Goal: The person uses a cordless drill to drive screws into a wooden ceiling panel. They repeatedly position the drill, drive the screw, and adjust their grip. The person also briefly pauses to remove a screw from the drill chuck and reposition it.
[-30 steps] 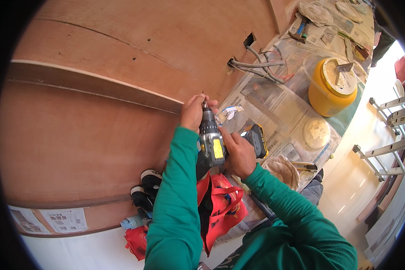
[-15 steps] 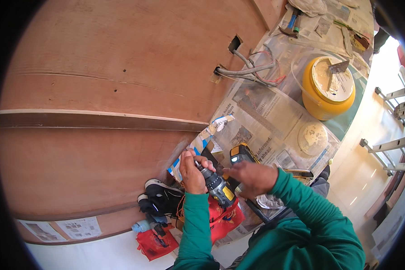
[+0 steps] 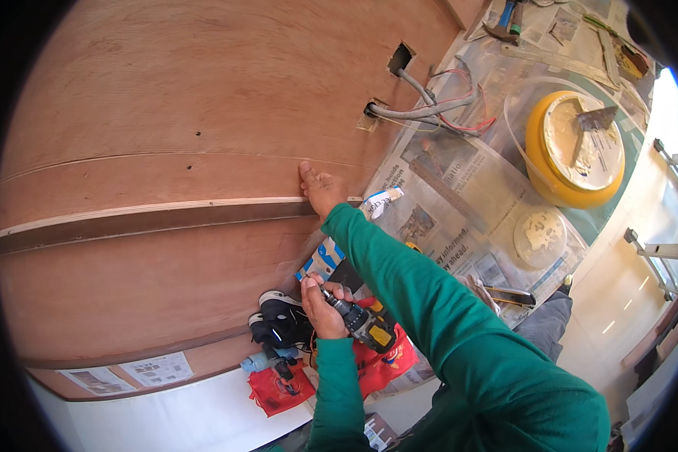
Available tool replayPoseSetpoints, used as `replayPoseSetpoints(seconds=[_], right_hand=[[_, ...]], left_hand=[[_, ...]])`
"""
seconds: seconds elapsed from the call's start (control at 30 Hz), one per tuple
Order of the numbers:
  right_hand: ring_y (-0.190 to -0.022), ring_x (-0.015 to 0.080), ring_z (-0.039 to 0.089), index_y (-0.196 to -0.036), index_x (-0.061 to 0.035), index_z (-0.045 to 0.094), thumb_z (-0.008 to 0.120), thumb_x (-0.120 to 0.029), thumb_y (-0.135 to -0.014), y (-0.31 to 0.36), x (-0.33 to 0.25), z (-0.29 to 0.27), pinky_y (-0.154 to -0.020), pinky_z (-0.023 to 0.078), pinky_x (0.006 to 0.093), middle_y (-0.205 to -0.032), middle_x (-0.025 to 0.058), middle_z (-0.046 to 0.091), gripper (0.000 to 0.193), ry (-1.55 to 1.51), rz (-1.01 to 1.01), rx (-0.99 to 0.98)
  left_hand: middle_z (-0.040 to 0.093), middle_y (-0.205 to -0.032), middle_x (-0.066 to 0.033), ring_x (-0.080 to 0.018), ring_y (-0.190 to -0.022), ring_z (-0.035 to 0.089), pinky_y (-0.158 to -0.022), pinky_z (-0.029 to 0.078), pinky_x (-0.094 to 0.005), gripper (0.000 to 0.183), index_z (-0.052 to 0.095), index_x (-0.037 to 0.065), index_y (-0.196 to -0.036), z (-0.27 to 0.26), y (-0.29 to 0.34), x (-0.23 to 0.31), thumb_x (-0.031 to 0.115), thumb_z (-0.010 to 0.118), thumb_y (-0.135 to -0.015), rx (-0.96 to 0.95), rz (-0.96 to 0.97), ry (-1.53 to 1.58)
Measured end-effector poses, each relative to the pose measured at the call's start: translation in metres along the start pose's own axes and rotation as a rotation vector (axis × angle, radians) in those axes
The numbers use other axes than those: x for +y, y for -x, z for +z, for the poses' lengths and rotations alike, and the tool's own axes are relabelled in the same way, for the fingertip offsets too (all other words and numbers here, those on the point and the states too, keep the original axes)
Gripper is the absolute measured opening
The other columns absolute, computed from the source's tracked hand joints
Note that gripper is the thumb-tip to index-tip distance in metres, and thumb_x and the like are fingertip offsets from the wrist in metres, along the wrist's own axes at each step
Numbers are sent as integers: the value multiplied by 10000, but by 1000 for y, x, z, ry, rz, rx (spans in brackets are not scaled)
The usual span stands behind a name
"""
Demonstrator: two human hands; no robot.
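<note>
My left hand (image 3: 323, 309) is closed around the front end of a cordless drill (image 3: 370, 327), a black and yellow one, near its chuck. The drill lies tilted, its chuck toward the wooden panel and its body over red bags. My right arm reaches across in front of me. At its end my right hand (image 3: 325, 190) rests on the reddish-brown plywood panel (image 3: 226, 135), just over the pale-edged ledge (image 3: 166, 212). Its fingers are partly spread, and nothing shows in them. Part of the drill's grip is hidden behind my right sleeve.
Grey cables (image 3: 422, 113) come out of cut holes in the panel. On the newspaper-covered surface (image 3: 444, 188) stands a yellow tub (image 3: 572, 184) with a putty knife on its lid. Black shoes (image 3: 281, 320) and a red bag (image 3: 282, 392) lie below. A ladder (image 3: 659, 252) stands at right.
My right hand has left the drill area and gone up and left onto the panel by the ledge. My left hand still holds the drill. The view has shifted a little.
</note>
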State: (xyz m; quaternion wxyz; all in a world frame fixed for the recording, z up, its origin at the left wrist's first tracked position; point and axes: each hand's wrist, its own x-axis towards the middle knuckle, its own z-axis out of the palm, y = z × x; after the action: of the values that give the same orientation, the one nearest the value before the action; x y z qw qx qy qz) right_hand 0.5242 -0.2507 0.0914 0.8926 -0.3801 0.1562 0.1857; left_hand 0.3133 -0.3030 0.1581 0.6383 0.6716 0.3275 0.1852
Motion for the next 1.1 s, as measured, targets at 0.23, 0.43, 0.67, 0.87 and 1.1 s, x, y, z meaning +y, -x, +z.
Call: replayPoseSetpoints(seconds=[0.23,0.43,0.67,0.87,1.1], right_hand=[[-627,169,635,-704,4,707,764,-523,-891,-4,7,16,-652,522,330,-658,81,693,562,-73,43,137],[-642,102,597,-736,-17,663,773,-441,-912,2,-10,8,-601,492,250,-717,45,678,472,-217,219,33],[-639,98,590,-753,-45,646,772,-458,-904,3,-17,1,-568,485,241,-741,37,670,457,-304,298,-72],[-611,148,609,-748,-34,685,763,-549,-885,-35,-5,-16,-583,513,314,-700,54,673,538,-54,102,-118],[-652,343,664,-785,18,727,765,-431,-845,8,-29,-122,-676,532,456,-710,233,667,455,740,-237,-139]], left_hand=[[498,-638,-46,-186,-543,523,-517,495,-341,227,448,152,-1004,9,-2,5,363,419,-1082,36,-13,-22],[498,-630,-58,-194,-541,517,-536,502,-350,238,444,134,-1004,28,12,11,361,439,-1074,54,-35,37],[489,-646,-46,-188,-549,520,-547,497,-343,232,442,148,-1028,48,35,7,370,402,-1083,76,21,-7],[531,-646,-85,-187,-580,551,-556,519,-337,240,447,108,-1048,82,49,8,337,393,-1094,42,113,-76],[516,-671,-70,-183,-567,538,-550,516,-337,284,475,80,-1065,62,52,0,352,403,-1100,47,174,-29]])
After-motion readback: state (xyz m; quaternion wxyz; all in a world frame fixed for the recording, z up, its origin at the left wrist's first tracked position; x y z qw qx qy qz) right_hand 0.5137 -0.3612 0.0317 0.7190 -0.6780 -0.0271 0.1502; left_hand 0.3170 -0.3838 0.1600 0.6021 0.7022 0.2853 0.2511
